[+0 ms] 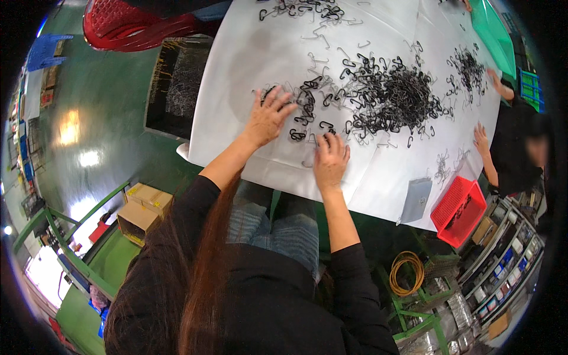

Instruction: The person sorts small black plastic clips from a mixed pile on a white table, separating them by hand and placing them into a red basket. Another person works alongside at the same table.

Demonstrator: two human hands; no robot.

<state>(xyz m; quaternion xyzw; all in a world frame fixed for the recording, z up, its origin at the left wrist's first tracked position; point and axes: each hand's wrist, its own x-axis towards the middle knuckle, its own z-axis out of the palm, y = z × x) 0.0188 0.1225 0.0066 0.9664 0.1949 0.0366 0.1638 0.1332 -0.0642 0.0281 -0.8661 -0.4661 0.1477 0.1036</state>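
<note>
Two hands among black hooks too many to count

The black hooks (405, 94) lie on the white tabletop (216, 112) in three main heaps: one large, right of the wearer's hands, one smaller toward the far right, and one at the top edge. A fourth, narrow band runs between the two hands.

The left hand (267, 121) is palm down with its fingers spread, over a few hooks at the near end of the tabletop. The right hand (331, 163) has its fingers bent, just below a couple of hooks; whether it pinches one I cannot tell.

At the right, two hands of one co-worker (520, 148) rest at the tabletop's edge. One red basket (447, 204) there has some dark hooks inside. One grey booklet (416, 198) lies just left of it, and one green tray (494, 38) is at the upper right.

Off the tabletop are one red chair (124, 26), one dark bin (168, 127) with thin wire pieces inside, and one orange coil (393, 275).
</note>
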